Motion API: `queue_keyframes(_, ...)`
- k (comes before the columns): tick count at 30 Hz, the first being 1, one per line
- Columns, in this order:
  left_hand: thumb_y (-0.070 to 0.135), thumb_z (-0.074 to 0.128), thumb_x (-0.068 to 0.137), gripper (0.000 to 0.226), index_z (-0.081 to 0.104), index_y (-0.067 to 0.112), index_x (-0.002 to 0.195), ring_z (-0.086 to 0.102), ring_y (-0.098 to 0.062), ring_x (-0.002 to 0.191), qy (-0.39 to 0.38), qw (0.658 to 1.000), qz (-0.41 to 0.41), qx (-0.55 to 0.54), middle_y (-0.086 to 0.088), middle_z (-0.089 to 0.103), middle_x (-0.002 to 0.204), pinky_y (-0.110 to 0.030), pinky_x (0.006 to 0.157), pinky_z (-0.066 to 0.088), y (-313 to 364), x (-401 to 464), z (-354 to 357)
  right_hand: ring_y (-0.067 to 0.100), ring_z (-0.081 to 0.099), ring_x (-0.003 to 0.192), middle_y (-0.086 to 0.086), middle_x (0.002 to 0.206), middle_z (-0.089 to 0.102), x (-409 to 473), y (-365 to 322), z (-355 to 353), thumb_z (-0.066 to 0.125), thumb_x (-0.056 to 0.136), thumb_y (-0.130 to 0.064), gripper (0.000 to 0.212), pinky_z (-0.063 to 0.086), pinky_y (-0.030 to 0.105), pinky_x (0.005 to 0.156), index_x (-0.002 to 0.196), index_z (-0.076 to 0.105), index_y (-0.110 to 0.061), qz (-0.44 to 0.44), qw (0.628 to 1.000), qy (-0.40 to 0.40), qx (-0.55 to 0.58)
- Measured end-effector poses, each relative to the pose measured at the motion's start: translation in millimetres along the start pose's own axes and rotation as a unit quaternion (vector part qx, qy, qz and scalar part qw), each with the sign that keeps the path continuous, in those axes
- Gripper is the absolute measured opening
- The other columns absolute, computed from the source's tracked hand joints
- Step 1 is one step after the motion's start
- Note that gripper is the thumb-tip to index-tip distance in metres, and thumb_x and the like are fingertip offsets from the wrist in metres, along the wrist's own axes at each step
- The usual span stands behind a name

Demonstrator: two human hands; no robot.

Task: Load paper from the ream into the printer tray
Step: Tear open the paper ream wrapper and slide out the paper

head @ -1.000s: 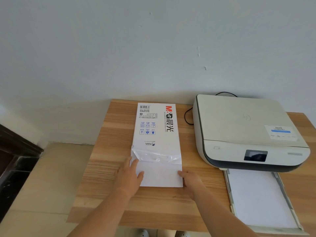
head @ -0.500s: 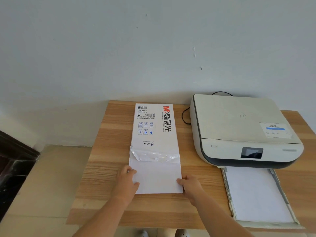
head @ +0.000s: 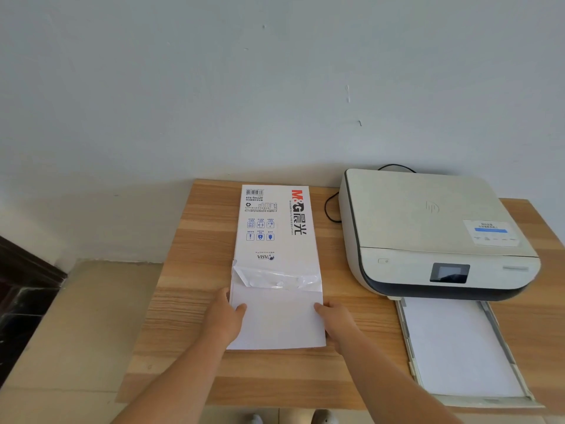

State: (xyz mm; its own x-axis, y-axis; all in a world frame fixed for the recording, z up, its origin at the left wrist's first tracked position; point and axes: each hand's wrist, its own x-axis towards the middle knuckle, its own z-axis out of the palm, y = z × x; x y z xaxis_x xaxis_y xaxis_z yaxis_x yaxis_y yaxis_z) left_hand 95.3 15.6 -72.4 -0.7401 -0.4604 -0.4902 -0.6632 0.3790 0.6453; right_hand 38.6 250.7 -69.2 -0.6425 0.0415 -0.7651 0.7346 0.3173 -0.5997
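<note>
A white ream wrapper with red and black print lies lengthwise on the wooden table, its near end torn open. A stack of white paper sticks out of that end toward me. My left hand grips the stack's left edge, thumb on top. Gripping the right edge the same way is my right hand. The white printer stands to the right, and its tray is pulled out toward me with white sheets lying in it.
A black cable loops on the table between the ream and the printer. The wall runs along the table's far edge. Tiled floor and a dark piece of furniture lie to the left. The tips of shoes show below the table's front edge.
The paper stack has slid further out of the wrapper toward me, with both hands drawing back along with it.
</note>
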Motion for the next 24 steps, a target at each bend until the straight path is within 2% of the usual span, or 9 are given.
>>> queue_keyframes(4,0.003,0.058,0.086,0.047,0.047,0.017,0.129,0.059,-0.023,0.093,-0.005,1.0,0.012,-0.016,-0.005,0.064,0.115,-0.033,0.078,0.048,-4.1,-5.0,0.0,0.027,0.066,0.095,0.006,0.101,0.068,-3.0,1.0,-0.4,0.051,0.092,-0.018,0.01,0.055,0.048,0.09,0.095,0.061,-0.02,-0.002,1.0,0.007,-0.011)
queue_keyframes(10,0.0,0.061,0.083,0.054,0.044,0.02,0.131,0.062,-0.02,0.084,-0.028,0.999,0.004,-0.022,-0.001,0.063,0.095,-0.03,0.064,0.045,-8.4,-11.0,-5.7,0.027,0.066,0.094,0.008,0.104,0.068,-6.8,8.4,-2.7,0.052,0.093,-0.016,0.015,0.058,0.044,0.082,0.106,0.06,-0.012,0.011,1.0,-0.008,-0.004)
queue_keyframes(13,0.001,0.062,0.082,0.049,0.046,0.016,0.126,0.063,-0.022,0.083,-0.042,0.998,-0.011,-0.036,-0.001,0.062,0.09,-0.03,0.065,0.046,-5.8,-10.4,-8.0,0.028,0.066,0.094,0.008,0.104,0.068,-8.2,9.4,-2.4,0.051,0.093,-0.013,0.015,0.057,0.042,0.078,0.104,0.061,-0.013,0.023,1.0,-0.016,0.011)
queue_keyframes(16,0.011,0.064,0.085,0.04,0.049,0.015,0.122,0.064,-0.023,0.087,-0.048,0.995,-0.036,-0.079,-0.002,0.064,0.096,-0.034,0.076,0.051,-0.7,-5.7,-9.3,0.028,0.066,0.094,0.008,0.104,0.069,-4.6,5.8,-1.0,0.055,0.092,-0.022,0.017,0.056,0.046,0.086,0.106,0.062,-0.015,0.023,1.0,-0.01,0.015)
queue_keyframes(18,0.016,0.064,0.087,0.038,0.05,0.016,0.122,0.065,-0.024,0.09,-0.042,0.993,-0.039,-0.103,-0.004,0.064,0.102,-0.036,0.079,0.052,2.8,-0.7,-9.6,0.028,0.066,0.096,0.006,0.106,0.068,1.4,1.5,0.7,0.057,0.092,-0.029,0.024,0.054,0.048,0.09,0.11,0.06,-0.014,0.014,1.0,0.002,0.006)
queue_keyframes(20,0.014,0.064,0.087,0.034,0.052,0.016,0.119,0.065,-0.024,0.089,-0.031,0.993,-0.033,-0.113,-0.007,0.066,0.104,-0.037,0.079,0.052,6.0,4.1,-9.9,0.028,0.064,0.098,0.006,0.105,0.067,3.0,-4.5,2.9,0.053,0.095,-0.031,0.02,0.053,0.048,0.093,0.108,0.058,-0.016,0.014,1.0,0.016,-0.003)
queue_keyframes(22,0.008,0.063,0.086,0.031,0.054,0.013,0.115,0.064,-0.022,0.085,-0.018,0.995,-0.019,-0.097,-0.008,0.066,0.104,-0.034,0.074,0.051,7.7,7.7,-10.8,0.029,0.063,0.1,0.005,0.101,0.065,0.2,-10.0,4.7,0.05,0.097,-0.029,0.014,0.052,0.048,0.094,0.106,0.057,-0.021,0.015,0.999,0.032,-0.01)
queue_keyframes(24,0.001,0.061,0.084,0.033,0.054,0.012,0.114,0.061,-0.018,0.077,-0.012,0.997,-0.009,-0.075,-0.006,0.065,0.097,-0.028,0.062,0.047,7.9,8.8,-12.2,0.029,0.063,0.1,0.005,0.098,0.065,-1.6,-12.2,5.4,0.047,0.097,-0.025,0.012,0.052,0.047,0.094,0.102,0.058,-0.022,0.011,0.999,0.038,-0.022)
